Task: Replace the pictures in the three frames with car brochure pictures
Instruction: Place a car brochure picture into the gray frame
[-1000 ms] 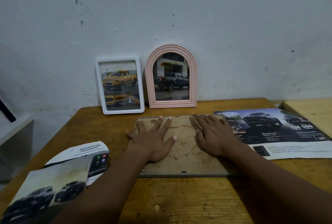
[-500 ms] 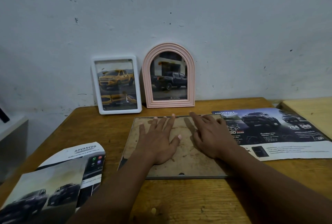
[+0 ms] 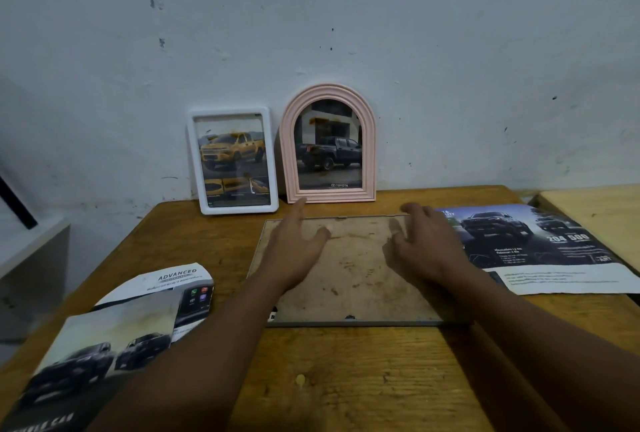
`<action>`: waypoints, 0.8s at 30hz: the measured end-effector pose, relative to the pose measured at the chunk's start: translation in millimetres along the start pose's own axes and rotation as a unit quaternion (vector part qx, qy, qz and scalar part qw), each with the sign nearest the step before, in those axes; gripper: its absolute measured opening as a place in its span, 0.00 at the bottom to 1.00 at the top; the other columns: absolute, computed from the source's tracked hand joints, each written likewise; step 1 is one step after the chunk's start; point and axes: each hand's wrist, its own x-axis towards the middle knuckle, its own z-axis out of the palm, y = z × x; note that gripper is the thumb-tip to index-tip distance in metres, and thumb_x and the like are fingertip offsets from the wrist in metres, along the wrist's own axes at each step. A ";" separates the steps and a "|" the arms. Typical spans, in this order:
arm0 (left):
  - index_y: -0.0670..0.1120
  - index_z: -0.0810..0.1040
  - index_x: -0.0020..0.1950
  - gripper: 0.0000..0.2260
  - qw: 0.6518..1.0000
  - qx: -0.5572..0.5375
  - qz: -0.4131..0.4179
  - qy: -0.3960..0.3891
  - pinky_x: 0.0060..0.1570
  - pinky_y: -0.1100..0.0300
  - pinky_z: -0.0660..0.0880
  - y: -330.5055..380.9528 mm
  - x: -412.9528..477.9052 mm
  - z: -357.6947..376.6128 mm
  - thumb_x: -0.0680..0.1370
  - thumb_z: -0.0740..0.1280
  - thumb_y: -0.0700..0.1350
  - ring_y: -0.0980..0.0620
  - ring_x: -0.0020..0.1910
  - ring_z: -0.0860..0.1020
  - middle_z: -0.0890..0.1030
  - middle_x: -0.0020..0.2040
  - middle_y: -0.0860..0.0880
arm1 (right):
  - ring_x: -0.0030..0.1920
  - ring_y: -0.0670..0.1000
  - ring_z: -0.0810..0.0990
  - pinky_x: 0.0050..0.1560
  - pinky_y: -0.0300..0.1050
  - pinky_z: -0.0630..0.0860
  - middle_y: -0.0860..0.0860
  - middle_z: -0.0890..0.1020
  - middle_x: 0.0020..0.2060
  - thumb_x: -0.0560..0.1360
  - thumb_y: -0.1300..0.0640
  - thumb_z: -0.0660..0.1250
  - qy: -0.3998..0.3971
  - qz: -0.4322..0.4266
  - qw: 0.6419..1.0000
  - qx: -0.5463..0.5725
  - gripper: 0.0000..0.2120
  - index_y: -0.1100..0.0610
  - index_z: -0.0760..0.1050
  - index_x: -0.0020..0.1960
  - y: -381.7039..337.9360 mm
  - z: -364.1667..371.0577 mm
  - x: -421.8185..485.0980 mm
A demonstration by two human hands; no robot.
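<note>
A large rectangular frame point(image 3: 349, 286) lies face down in the middle of the wooden table point(image 3: 346, 379), its stained brown backing board up. My left hand point(image 3: 294, 244) and my right hand point(image 3: 422, 244) are over its far half, fingers straight and spread, thumbs turned inward. Whether they touch the board I cannot tell. A white frame point(image 3: 232, 160) with a yellow pickup picture and a pink arched frame point(image 3: 328, 144) with a dark pickup picture lean upright against the wall behind.
A dark car brochure sheet point(image 3: 540, 248) lies flat at the right of the face-down frame. Cut brochure pages point(image 3: 114, 334) lie at the front left. A second lighter table point(image 3: 602, 209) adjoins at the far right, and a white ledge point(image 3: 27, 248) stands at the left.
Both hands have slid forward from the middle of the backing board toward its far edge and moved further apart. The frames and brochures have stayed in place.
</note>
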 end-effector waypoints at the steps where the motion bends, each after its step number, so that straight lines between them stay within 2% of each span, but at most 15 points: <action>1: 0.61 0.57 0.81 0.33 1.000 0.002 0.002 0.020 0.68 0.42 0.72 -0.2 -0.6 -8.4 0.79 0.67 0.59 0.48 0.73 0.69 0.68 0.77 0.50 | 0.64 0.58 0.72 0.61 0.56 0.72 0.56 0.77 0.63 0.78 0.45 0.62 0.029 0.016 0.999 -0.020 0.22 0.53 0.69 0.68 5.4 -6.4 -2.1; 3: 0.58 0.60 0.80 0.30 0.995 0.096 0.007 0.016 0.68 0.44 0.72 -5.2 -3.0 -26.4 0.80 0.67 0.56 0.48 0.72 0.70 0.69 0.77 0.50 | 0.58 0.58 0.76 0.57 0.57 0.75 0.55 0.80 0.57 0.77 0.43 0.60 0.039 0.053 0.995 -0.069 0.19 0.52 0.72 0.63 16.6 -17.0 -10.5; 5: 0.55 0.63 0.79 0.28 0.985 0.169 -0.013 -0.035 0.70 0.45 0.69 -12.4 -9.2 -37.4 0.81 0.66 0.57 0.47 0.74 0.68 0.69 0.77 0.50 | 0.52 0.57 0.79 0.54 0.57 0.77 0.54 0.81 0.52 0.76 0.42 0.59 0.016 0.074 0.993 -0.085 0.18 0.52 0.72 0.59 21.9 -21.0 -22.5; 7: 0.52 0.65 0.79 0.27 0.976 0.204 -0.006 -0.076 0.75 0.46 0.63 -19.6 -20.2 -36.4 0.82 0.64 0.57 0.46 0.79 0.60 0.66 0.79 0.49 | 0.52 0.56 0.79 0.54 0.57 0.76 0.52 0.81 0.52 0.75 0.43 0.60 0.013 0.075 0.995 -0.068 0.17 0.51 0.73 0.59 18.9 -21.0 -32.5; 9: 0.51 0.64 0.80 0.27 0.973 0.220 0.014 -0.071 0.77 0.46 0.57 -23.0 -31.6 -31.1 0.82 0.62 0.58 0.45 0.81 0.53 0.63 0.80 0.49 | 0.55 0.55 0.79 0.57 0.56 0.73 0.52 0.81 0.55 0.76 0.45 0.62 0.024 0.085 0.996 -0.025 0.18 0.52 0.73 0.63 11.2 -20.5 -37.4; 10: 0.51 0.64 0.80 0.28 0.974 0.217 0.020 -0.057 0.76 0.47 0.57 -22.2 -35.2 -29.6 0.82 0.63 0.59 0.45 0.81 0.53 0.64 0.80 0.49 | 0.56 0.55 0.78 0.58 0.56 0.71 0.52 0.81 0.55 0.77 0.47 0.63 0.027 0.099 0.995 0.006 0.18 0.52 0.73 0.64 8.6 -20.0 -37.7; 13: 0.52 0.63 0.80 0.30 0.983 0.182 0.030 -0.022 0.72 0.52 0.63 -15.1 -41.5 -30.6 0.80 0.66 0.58 0.48 0.77 0.63 0.68 0.78 0.50 | 0.51 0.55 0.80 0.58 0.58 0.75 0.52 0.82 0.54 0.75 0.47 0.64 0.023 0.151 0.981 0.117 0.15 0.49 0.73 0.61 3.7 -25.3 -40.0; 15: 0.52 0.64 0.80 0.30 0.986 0.161 0.029 -0.016 0.69 0.54 0.66 -10.7 -44.2 -30.4 0.80 0.67 0.57 0.50 0.74 0.67 0.69 0.76 0.50 | 0.46 0.53 0.80 0.48 0.52 0.77 0.52 0.81 0.50 0.75 0.50 0.66 0.040 0.154 0.971 0.178 0.13 0.49 0.73 0.59 3.4 -39.1 -38.8; 17: 0.53 0.64 0.80 0.30 0.991 0.131 0.020 -0.017 0.68 0.53 0.69 -6.6 -44.0 -29.0 0.80 0.67 0.57 0.49 0.72 0.69 0.70 0.76 0.50 | 0.42 0.48 0.78 0.38 0.44 0.73 0.51 0.80 0.45 0.76 0.55 0.67 0.066 0.131 0.965 0.219 0.11 0.53 0.75 0.58 1.4 -63.9 -32.7; 19: 0.56 0.63 0.80 0.30 0.996 0.083 0.000 -0.025 0.66 0.51 0.72 2.1 -42.2 -24.2 0.79 0.67 0.59 0.49 0.70 0.71 0.70 0.75 0.50 | 0.43 0.46 0.78 0.39 0.45 0.74 0.49 0.81 0.45 0.77 0.56 0.67 0.077 0.101 0.962 0.241 0.07 0.53 0.78 0.55 -2.9 -97.5 -23.7; 22: 0.62 0.60 0.79 0.30 0.998 0.000 -0.008 -0.063 0.63 0.45 0.76 29.0 -44.8 -7.2 0.78 0.65 0.63 0.49 0.68 0.72 0.69 0.74 0.53 | 0.46 0.52 0.80 0.42 0.49 0.77 0.51 0.83 0.47 0.77 0.56 0.66 0.083 0.079 0.949 0.294 0.06 0.54 0.82 0.48 -13.9 -155.3 -12.2; 24: 0.64 0.60 0.78 0.30 0.993 -0.070 0.008 -0.090 0.59 0.49 0.78 52.1 -50.0 10.6 0.78 0.65 0.66 0.50 0.67 0.73 0.70 0.74 0.55 | 0.42 0.52 0.78 0.42 0.49 0.75 0.54 0.84 0.48 0.76 0.58 0.66 0.109 0.062 0.947 0.295 0.07 0.57 0.83 0.46 -21.7 -191.8 -7.5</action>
